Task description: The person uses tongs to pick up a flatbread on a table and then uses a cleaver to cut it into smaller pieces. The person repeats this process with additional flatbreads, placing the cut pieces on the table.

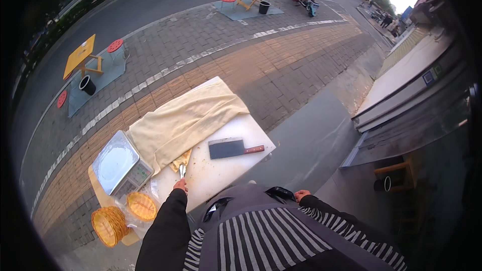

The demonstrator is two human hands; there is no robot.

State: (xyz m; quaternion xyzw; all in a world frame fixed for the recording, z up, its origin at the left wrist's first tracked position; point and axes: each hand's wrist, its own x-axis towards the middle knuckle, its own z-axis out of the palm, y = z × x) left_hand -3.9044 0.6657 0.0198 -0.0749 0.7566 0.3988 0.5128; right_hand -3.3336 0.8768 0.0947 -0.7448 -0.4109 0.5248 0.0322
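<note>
My left hand (181, 186) grips metal tongs (182, 171) over the near edge of a white cutting board (211, 171). The tips of the tongs touch a piece of browned flatbread (182, 160), part of which lies under a cream cloth (192, 116). To the right on the board rests a cleaver (228, 148) with a wooden handle. By the apron pocket at my right side, my right hand (301, 195) is close to a dark shiny item (282, 192); its fingers are too small to read clearly.
Left of the cloth stands a digital scale (115, 162) with a metal pan. Nearer me are a stack of wicker baskets (109, 226) and a single basket (141, 206) on clear plastic. Yellow folding tables (81, 54), red stools (115, 45) and black bins (87, 85) stand along the pavement.
</note>
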